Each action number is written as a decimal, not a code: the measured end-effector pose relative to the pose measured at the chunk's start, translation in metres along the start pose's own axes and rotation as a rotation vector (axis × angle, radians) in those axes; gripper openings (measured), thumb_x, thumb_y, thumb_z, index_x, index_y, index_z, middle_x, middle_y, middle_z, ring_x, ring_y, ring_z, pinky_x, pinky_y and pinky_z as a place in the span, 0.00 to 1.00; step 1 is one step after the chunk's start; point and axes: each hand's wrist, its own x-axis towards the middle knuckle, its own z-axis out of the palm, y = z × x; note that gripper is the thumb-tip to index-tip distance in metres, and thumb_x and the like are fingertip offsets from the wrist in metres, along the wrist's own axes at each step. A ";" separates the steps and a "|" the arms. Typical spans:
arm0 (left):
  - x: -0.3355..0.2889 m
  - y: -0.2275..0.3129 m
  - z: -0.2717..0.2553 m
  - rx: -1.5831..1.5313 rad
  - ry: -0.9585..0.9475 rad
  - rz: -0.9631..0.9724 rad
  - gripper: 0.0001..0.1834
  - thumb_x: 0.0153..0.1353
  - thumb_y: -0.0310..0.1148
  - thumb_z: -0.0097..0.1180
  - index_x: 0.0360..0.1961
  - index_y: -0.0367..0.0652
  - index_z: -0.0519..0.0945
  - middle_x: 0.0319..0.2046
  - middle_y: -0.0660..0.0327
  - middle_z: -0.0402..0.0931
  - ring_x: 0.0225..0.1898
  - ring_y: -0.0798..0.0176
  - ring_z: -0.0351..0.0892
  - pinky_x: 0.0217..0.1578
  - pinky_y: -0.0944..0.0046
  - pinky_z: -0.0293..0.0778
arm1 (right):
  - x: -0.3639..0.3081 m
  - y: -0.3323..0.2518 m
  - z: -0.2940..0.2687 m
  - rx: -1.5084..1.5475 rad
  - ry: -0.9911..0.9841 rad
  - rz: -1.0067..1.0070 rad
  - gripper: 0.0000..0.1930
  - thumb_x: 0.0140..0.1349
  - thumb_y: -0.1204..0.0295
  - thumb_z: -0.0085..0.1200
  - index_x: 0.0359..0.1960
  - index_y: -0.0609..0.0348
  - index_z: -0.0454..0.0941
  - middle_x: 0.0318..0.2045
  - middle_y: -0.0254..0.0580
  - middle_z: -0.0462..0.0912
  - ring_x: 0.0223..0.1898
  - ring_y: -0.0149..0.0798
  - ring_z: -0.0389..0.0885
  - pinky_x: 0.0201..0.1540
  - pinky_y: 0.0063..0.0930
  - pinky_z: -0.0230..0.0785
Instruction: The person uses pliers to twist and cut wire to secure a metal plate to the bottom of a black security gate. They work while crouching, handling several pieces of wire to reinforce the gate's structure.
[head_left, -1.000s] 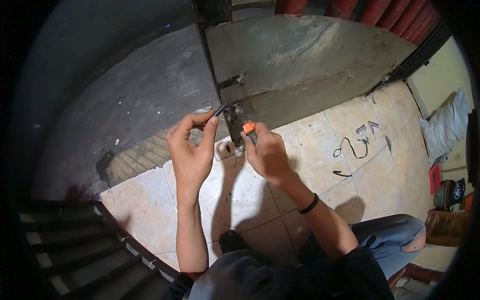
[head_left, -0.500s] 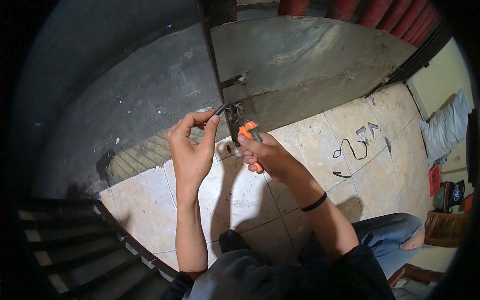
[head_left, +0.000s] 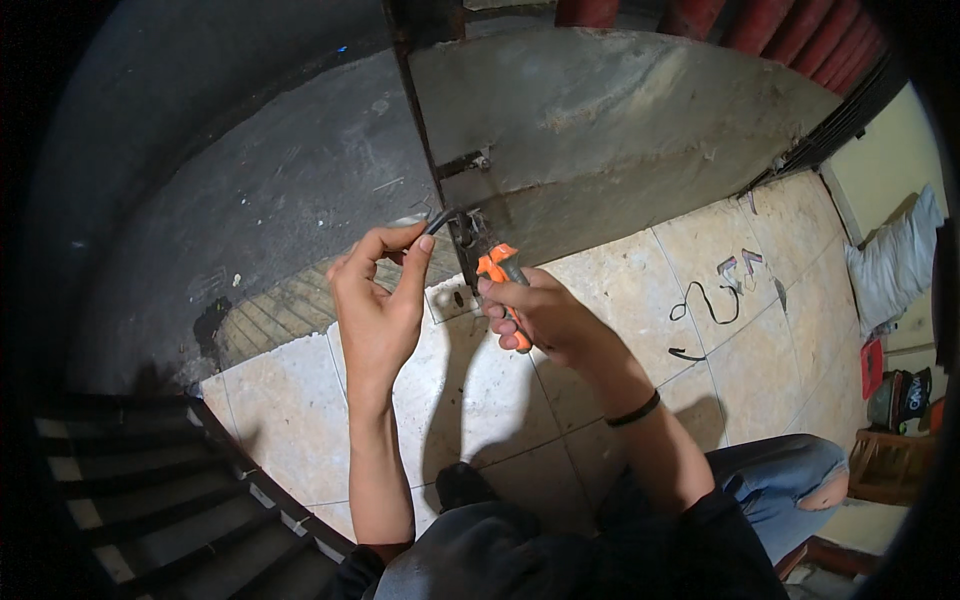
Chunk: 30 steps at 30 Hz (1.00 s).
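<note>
Between thumb and forefinger, my left hand pinches a short black cable. Its far end reaches the dark metal gate post, beside rusty latch parts. My right hand is wrapped round a pair of pliers with orange and grey handles. The pliers point up toward the latch parts, just right of the cable. Their jaws are dark against the metal, so I cannot tell whether they touch anything.
A grey metal gate panel stands ahead, with dark concrete floor to its left. Loose black strips and small scraps lie on the tiles at right. A white sack leans farther right; dark bars cross the lower left.
The pliers have shifted slightly back toward me, away from the latch parts. My left hand keeps its pinch on the cable almost in place.
</note>
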 end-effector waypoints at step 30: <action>-0.017 -0.005 0.049 -0.927 -0.566 -0.812 0.25 0.65 0.52 0.64 0.48 0.39 0.83 0.38 0.59 0.82 0.41 0.65 0.84 0.41 0.59 0.81 | -0.013 -0.018 0.023 -0.454 0.183 -0.057 0.12 0.66 0.65 0.49 0.33 0.61 0.77 0.24 0.35 0.78 0.25 0.28 0.76 0.26 0.28 0.67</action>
